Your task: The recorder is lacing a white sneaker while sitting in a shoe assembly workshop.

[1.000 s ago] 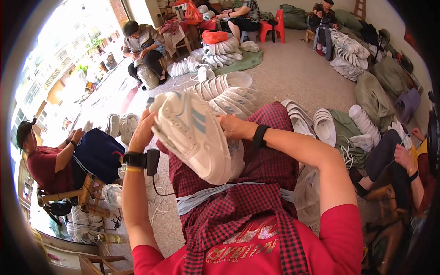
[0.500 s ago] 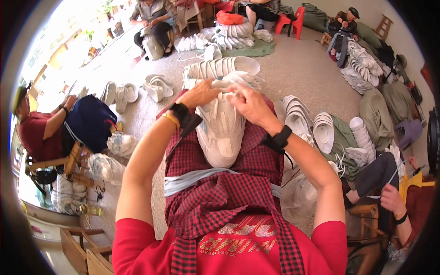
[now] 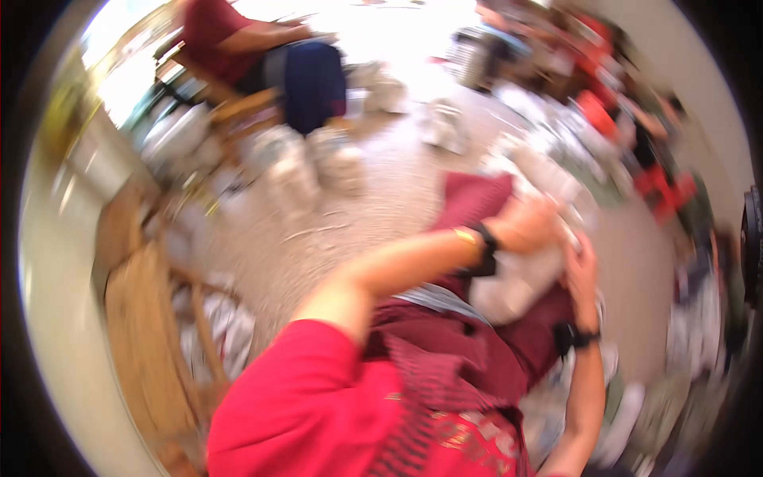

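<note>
A pale shoe point(image 3: 517, 285) lies in my lap on the dark red checked apron point(image 3: 445, 342), its toe toward my body. My left hand point(image 3: 528, 226) is curled over the shoe's upper end and looks closed on it. Along the shoe's right side is my right hand point(image 3: 582, 272), its fingertips near those of the left. Motion smears the right fingers, so their grip cannot be made out. Any lace between the hands is lost in the blur.
More pale shoes point(image 3: 548, 167) lie just beyond my knees, others point(image 3: 290, 171) on the floor at the left. A wooden bench point(image 3: 147, 334) stands at my left beside a pale wall. A person in dark red point(image 3: 226, 40) sits at the far left; more people sit at the far right.
The view has swung left and blurred, so my lap, hands and the shoe now appear further right. Both hands are still at the shoe's upper end.
</note>
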Demonstrator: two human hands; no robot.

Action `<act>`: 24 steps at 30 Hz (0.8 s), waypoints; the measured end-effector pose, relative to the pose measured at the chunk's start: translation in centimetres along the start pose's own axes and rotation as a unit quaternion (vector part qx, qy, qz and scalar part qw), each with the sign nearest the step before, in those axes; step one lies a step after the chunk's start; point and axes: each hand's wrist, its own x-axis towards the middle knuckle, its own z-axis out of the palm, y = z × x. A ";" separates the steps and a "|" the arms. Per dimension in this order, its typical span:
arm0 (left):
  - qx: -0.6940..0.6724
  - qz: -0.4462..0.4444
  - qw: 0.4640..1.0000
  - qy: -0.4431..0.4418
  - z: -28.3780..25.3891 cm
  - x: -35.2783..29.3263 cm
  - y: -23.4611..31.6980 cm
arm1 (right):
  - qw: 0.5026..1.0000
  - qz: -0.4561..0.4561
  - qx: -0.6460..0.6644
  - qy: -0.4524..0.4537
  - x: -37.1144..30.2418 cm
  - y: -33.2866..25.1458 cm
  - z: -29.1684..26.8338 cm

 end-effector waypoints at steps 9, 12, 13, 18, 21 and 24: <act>-0.103 -0.087 0.991 0.001 0.5 0.6 0.1 | 0.957 0.145 0.248 -0.047 -0.4 -1.3 -5.1; -0.039 -0.035 0.979 0.196 -3.3 -2.9 -4.1 | 0.954 0.189 0.228 0.055 0.7 6.0 -9.7; -0.019 -0.007 0.953 0.301 -4.8 -4.8 -6.7 | 0.952 0.218 0.200 0.073 0.5 9.1 -10.8; -0.098 -0.242 0.961 0.088 -6.2 -15.8 -18.3 | 0.900 -0.079 -0.419 -0.088 -15.8 22.7 -15.2; -0.065 -0.284 0.910 -0.296 -3.9 -28.6 -21.4 | 0.883 0.035 -0.469 -0.010 -27.0 20.6 -20.0; -0.362 -0.273 0.823 -0.343 -1.4 -41.4 -21.6 | 0.823 0.189 -0.521 0.122 -41.4 13.2 -20.6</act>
